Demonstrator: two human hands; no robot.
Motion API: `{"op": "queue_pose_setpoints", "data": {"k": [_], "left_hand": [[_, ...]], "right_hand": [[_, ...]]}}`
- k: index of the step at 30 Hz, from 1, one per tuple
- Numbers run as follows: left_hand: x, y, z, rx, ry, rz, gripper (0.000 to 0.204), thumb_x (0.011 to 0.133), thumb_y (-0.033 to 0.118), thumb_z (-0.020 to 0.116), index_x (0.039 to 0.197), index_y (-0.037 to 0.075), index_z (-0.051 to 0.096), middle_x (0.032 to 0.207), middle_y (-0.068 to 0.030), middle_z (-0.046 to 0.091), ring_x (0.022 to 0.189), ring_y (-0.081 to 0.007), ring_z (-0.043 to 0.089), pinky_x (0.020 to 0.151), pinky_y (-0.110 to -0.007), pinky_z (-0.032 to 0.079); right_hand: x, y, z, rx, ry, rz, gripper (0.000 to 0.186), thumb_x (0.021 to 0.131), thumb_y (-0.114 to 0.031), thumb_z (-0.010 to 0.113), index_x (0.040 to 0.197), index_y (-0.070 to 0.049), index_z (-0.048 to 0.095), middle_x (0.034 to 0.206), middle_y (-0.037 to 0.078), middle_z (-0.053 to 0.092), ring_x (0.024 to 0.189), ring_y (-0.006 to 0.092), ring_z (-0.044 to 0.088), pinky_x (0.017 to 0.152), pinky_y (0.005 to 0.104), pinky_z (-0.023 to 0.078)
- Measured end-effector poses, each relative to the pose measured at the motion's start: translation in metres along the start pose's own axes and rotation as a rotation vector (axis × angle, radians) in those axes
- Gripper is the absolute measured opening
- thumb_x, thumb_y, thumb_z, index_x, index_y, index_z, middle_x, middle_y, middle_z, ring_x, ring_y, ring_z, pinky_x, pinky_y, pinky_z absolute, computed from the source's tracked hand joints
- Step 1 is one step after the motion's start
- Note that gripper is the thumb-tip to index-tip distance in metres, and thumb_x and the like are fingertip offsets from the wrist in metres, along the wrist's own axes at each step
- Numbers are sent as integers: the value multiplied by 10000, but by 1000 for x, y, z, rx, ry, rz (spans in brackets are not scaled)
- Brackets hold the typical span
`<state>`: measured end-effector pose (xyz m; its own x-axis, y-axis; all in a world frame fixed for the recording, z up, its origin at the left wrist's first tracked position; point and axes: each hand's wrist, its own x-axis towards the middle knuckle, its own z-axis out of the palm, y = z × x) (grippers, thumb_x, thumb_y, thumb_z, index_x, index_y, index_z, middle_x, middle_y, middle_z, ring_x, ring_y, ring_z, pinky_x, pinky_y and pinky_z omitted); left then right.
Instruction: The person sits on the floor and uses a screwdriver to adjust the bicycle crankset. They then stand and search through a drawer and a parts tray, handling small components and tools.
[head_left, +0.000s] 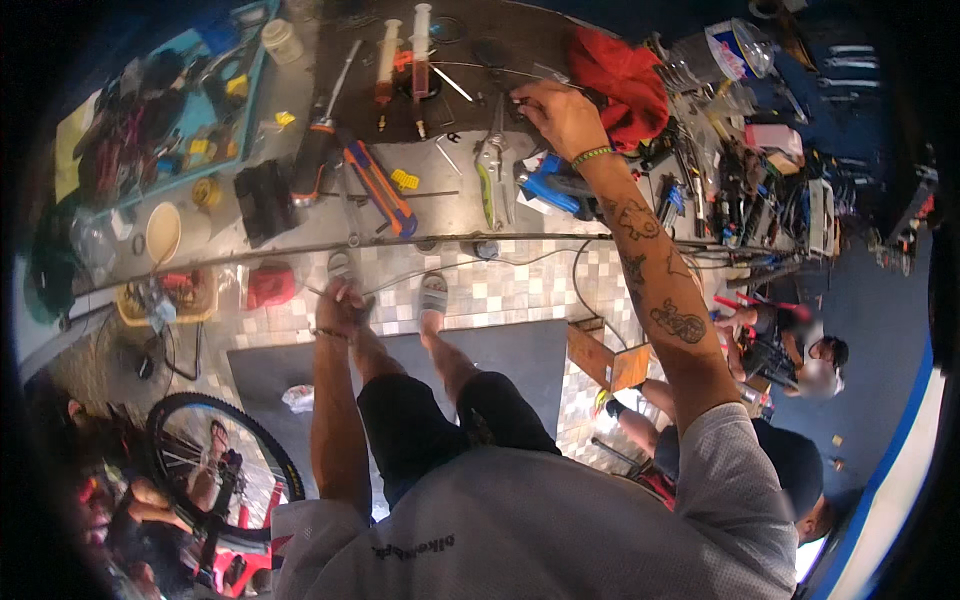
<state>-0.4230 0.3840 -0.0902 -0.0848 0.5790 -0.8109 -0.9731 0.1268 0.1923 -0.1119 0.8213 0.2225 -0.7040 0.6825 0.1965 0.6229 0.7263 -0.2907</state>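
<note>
My right hand is over the dark mat on the workbench, thumb and fingers pinched together; whatever is between them is too small to make out. Beside it lie green-handled locking pliers, a blue tool and a red cloth. Lower and to the left, just off the bench's front edge, my left hand is closed on a thin cable that runs rightward along that edge. Two syringes with reddish liquid stand on the mat, left of my right hand.
A blue tray of small parts, an orange-and-blue tool and a screwdriver lie on the bench's left. Many tools crowd its right. A bicycle wheel is at lower left. Other people sit at both sides, near a wooden box.
</note>
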Motion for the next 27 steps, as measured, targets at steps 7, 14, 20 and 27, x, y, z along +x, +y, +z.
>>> {"op": "queue_pose_setpoints", "data": {"k": [7, 14, 20, 27], "left_hand": [[-150, -178, -38, 341, -116, 101, 234, 1029, 155, 706, 1212, 21, 647, 948, -113, 711, 822, -253, 723, 739, -389, 596], [-206, -173, 30, 4, 95, 163, 233, 1076, 102, 609, 1247, -14, 716, 976, -122, 774, 810, -222, 738, 702, -390, 620], [-267, -149, -5, 121, 278, 262, 242, 1119, 208, 608, 1181, 42, 773, 916, -117, 821, 592, -142, 695, 518, -326, 571], [-310, -133, -127, -290, 600, 602, 281, 1052, 193, 665, 1174, -36, 773, 855, -116, 784, 594, -156, 650, 530, -316, 517]], "right_hand": [[-32, -3, -9, 256, 287, 158, 265, 1053, -162, 634, 1275, -19, 666, 1220, 190, 721, 1153, 352, 713, 1002, 436, 557], [-203, -186, 30, 1098, -147, 243, 266, 1187, -296, 475, 983, -126, 471, 865, 38, 504, 721, 136, 459, 650, 313, 396], [-282, -254, 117, 744, -888, 7, 205, 1166, -246, 515, 1077, -65, 550, 767, -11, 484, 651, 101, 425, 589, 289, 384], [-213, -403, 152, 905, -1091, -121, 189, 1122, -194, 648, 1093, -8, 667, 797, 34, 663, 659, 103, 597, 600, 272, 500]]}}
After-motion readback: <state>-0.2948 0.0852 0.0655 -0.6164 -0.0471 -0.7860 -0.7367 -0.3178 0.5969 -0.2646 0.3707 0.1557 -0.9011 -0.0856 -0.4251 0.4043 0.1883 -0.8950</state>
